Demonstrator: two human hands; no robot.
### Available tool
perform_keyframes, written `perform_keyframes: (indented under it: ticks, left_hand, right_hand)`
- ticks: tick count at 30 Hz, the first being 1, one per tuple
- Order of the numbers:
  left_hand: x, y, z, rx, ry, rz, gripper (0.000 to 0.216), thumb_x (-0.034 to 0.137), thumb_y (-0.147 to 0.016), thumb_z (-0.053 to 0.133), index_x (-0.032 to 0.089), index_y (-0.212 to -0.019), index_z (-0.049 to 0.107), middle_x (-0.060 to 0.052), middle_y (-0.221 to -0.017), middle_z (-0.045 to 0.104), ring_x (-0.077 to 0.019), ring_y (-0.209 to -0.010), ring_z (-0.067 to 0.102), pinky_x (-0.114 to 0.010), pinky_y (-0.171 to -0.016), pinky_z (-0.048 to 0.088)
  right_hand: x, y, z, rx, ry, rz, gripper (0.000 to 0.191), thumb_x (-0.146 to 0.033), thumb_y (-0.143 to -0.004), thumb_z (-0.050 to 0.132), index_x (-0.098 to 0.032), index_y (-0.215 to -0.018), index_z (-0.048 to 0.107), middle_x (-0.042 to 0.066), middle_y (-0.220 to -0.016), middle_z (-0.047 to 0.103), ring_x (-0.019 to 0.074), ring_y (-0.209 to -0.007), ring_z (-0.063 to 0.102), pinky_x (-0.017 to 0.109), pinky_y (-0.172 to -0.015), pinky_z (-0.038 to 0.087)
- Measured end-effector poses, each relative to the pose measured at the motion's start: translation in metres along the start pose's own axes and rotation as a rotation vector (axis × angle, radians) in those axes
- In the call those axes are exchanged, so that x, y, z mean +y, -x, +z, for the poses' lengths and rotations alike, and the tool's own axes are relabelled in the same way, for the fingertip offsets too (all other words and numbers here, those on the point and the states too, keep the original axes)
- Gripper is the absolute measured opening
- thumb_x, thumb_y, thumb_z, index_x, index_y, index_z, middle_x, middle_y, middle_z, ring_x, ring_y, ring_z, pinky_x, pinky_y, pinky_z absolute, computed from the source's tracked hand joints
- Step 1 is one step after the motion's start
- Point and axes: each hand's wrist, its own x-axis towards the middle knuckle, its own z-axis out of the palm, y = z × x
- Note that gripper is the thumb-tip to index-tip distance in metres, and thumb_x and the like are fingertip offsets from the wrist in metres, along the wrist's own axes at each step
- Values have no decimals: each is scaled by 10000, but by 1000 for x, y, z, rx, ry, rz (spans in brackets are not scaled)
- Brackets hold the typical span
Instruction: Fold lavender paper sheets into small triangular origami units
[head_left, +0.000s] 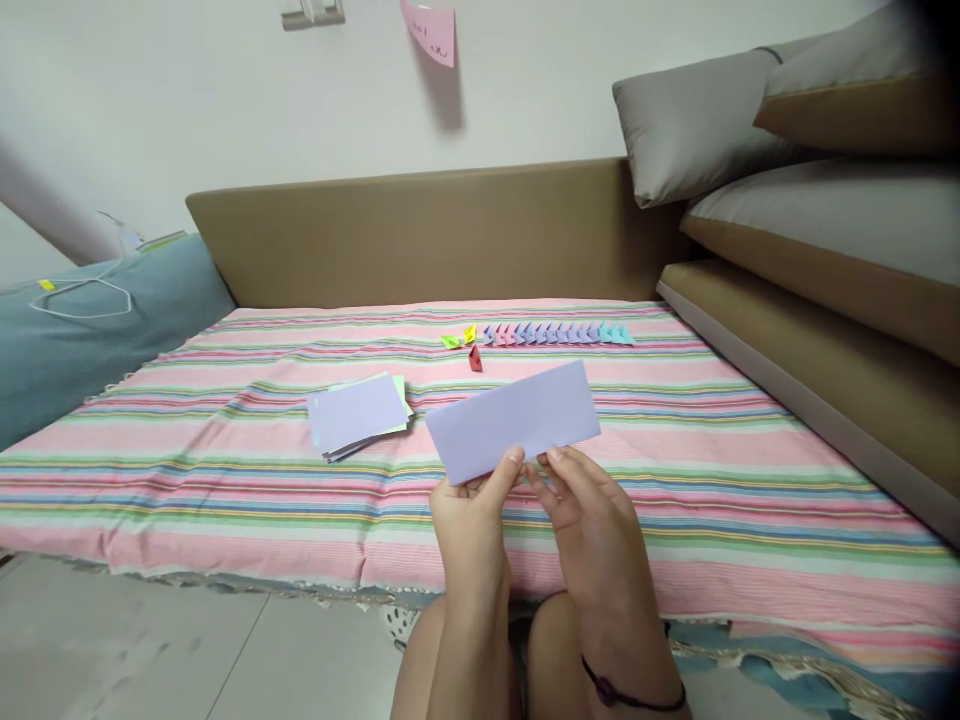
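A long rectangle of lavender paper [516, 420], apparently folded, is held up over the striped cloth, tilted with its right end higher. My left hand [474, 510] pinches its lower edge, thumb on the face and fingers behind. Close beside it, my right hand [589, 505] grips the same lower edge between thumb and fingers. To the left lies a stack of paper sheets [358, 410], lavender on top with pale green beneath. Beyond the held paper stands a row of small folded paper pieces [555, 334] in purple, pink and light blue.
A red folded piece [475, 359], a yellow one [470, 334] and a green one [451, 342] sit near the row. Grey and brown cushions [817, 220] pile up at the right. A brown backrest [420, 240] closes the rear. A wire hanger [82, 297] lies on the blue cushion [165, 285].
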Motion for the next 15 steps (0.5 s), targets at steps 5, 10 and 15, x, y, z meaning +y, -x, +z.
perform_keyframes:
  ticks: [5, 10, 15]
  left_hand:
    - [4, -6, -7, 75, -8, -2, 267, 232, -530, 835, 103, -709, 685, -17, -652, 677, -107, -609, 623, -215, -614, 524]
    - [8, -13, -14, 77, -17, -11, 341, 230, -513, 834, 114, -771, 644, 18, -623, 639, -78, -560, 582, -189, -566, 482]
    - [6, -10, -12, -70, -18, -89, 398, 220, -559, 812, 130, -857, 564, 46, -623, 583, -49, -502, 513, -175, -522, 437]
  right_hand:
    - [-10, -8, -17, 189, 51, -111, 147, -289, -699, 712, -179, -793, 682, 38, -892, 648, 185, -878, 624, 390, -838, 534]
    - [-23, -11, -26, 54, 803, -769, 194, -221, -762, 660, -246, -953, 684, 58, -1124, 614, 244, -1126, 526, 479, -1000, 404]
    - [-15, -15, -21, -277, 1211, -1054, 188, -136, -792, 606, -262, -909, 684, 50, -1145, 637, 271, -1214, 451, 550, -1052, 297]
